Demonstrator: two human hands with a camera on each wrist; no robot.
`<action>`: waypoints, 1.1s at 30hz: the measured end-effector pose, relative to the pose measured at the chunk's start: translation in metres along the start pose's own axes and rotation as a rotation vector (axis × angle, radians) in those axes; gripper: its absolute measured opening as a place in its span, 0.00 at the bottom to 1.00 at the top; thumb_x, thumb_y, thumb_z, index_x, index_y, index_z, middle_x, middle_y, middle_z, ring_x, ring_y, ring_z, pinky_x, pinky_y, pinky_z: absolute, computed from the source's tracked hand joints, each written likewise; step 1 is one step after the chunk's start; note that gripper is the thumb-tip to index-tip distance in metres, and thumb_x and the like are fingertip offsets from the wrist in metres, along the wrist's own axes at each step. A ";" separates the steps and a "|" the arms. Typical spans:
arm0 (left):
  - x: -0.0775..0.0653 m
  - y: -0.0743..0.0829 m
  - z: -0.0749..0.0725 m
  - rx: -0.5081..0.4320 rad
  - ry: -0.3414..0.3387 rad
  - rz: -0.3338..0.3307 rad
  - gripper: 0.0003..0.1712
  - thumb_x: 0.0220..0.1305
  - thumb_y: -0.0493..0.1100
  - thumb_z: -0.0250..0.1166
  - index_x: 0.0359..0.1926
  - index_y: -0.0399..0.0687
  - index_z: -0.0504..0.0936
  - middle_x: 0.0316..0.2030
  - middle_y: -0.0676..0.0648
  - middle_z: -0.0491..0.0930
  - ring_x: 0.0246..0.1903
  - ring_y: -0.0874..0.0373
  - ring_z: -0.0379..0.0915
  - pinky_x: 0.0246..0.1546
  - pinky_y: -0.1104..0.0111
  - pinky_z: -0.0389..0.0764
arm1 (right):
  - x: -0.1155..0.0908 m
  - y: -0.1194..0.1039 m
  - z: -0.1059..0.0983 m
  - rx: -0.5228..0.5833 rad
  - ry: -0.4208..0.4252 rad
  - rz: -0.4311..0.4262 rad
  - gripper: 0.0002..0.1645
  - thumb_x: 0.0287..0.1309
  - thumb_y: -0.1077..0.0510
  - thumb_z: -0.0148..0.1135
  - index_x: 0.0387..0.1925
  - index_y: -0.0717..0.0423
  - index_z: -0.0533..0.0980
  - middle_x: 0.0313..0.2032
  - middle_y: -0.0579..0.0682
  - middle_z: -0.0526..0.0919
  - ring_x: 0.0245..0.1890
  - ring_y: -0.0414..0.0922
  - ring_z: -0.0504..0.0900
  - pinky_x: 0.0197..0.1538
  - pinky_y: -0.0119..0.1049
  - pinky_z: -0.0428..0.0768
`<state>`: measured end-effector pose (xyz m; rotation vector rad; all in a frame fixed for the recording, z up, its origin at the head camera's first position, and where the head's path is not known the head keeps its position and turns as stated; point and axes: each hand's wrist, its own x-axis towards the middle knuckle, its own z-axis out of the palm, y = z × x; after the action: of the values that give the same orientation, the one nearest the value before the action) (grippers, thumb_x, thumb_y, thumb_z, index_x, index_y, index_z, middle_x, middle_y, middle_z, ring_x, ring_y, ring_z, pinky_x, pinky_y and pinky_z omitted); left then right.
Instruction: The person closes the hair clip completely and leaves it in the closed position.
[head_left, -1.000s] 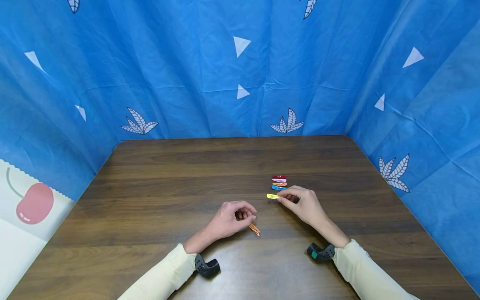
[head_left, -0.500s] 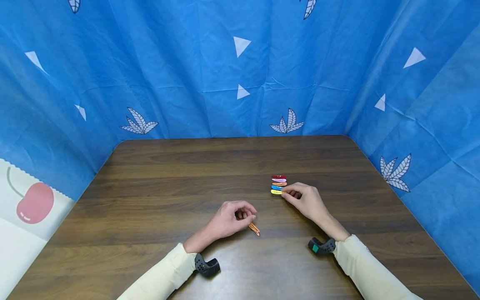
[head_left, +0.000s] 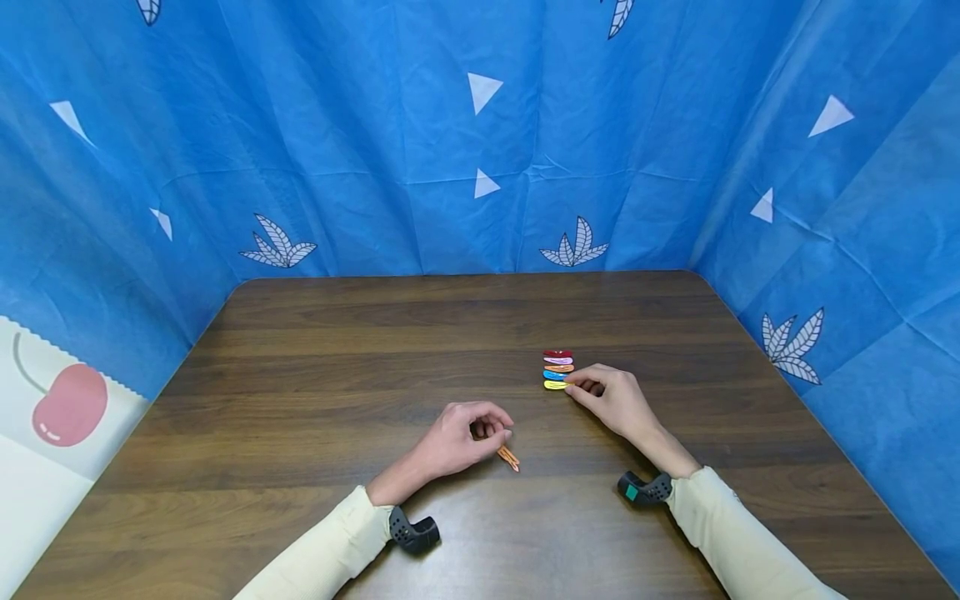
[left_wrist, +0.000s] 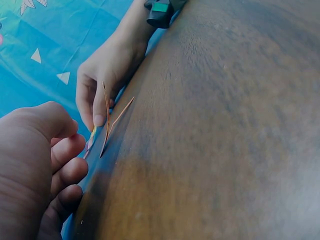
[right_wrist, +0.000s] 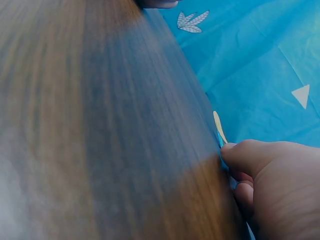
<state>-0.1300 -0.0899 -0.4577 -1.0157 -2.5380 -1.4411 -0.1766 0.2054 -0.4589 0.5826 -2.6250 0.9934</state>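
My right hand (head_left: 618,402) pinches the right end of a yellow hair clip (head_left: 555,386) between thumb and forefinger. That clip lies at the near end of a column, just below a blue hair clip (head_left: 553,376). Farther up the column are an orange hair clip (head_left: 558,368), a pale pink one and a red hair clip (head_left: 557,354). My left hand (head_left: 461,439) rests on the table with loosely curled fingers and nothing in them. Beside its fingertips lies another orange hair clip (head_left: 508,458), its two arms spread apart in the left wrist view.
The brown wooden table (head_left: 337,358) reaches back to a blue curtain (head_left: 360,125) along its far and right sides. A white cloth with a cherry print (head_left: 71,406) hangs at the left. A black camera (head_left: 414,533) sits on each wrist.
My right hand has moved the yellow hair clip slightly away from me and to the right, up against the blue one. My left hand has stayed in place.
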 end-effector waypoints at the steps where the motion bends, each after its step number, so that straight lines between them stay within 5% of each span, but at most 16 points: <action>1: 0.000 0.000 0.000 -0.001 -0.001 0.000 0.04 0.64 0.38 0.71 0.40 0.50 0.87 0.28 0.56 0.83 0.27 0.70 0.74 0.30 0.73 0.79 | 0.000 0.000 0.000 0.000 0.000 0.000 0.07 0.60 0.59 0.74 0.41 0.48 0.88 0.32 0.41 0.85 0.29 0.36 0.80 0.34 0.31 0.81; 33: -0.002 0.000 0.000 -0.001 -0.007 0.006 0.04 0.64 0.38 0.71 0.40 0.50 0.88 0.29 0.56 0.84 0.27 0.70 0.74 0.30 0.74 0.79 | -0.003 0.001 -0.001 -0.012 0.009 0.026 0.08 0.60 0.59 0.75 0.41 0.52 0.88 0.37 0.45 0.88 0.32 0.38 0.83 0.36 0.31 0.83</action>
<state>-0.1287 -0.0908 -0.4580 -1.0293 -2.5373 -1.4394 -0.1743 0.2075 -0.4593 0.5416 -2.6347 0.9852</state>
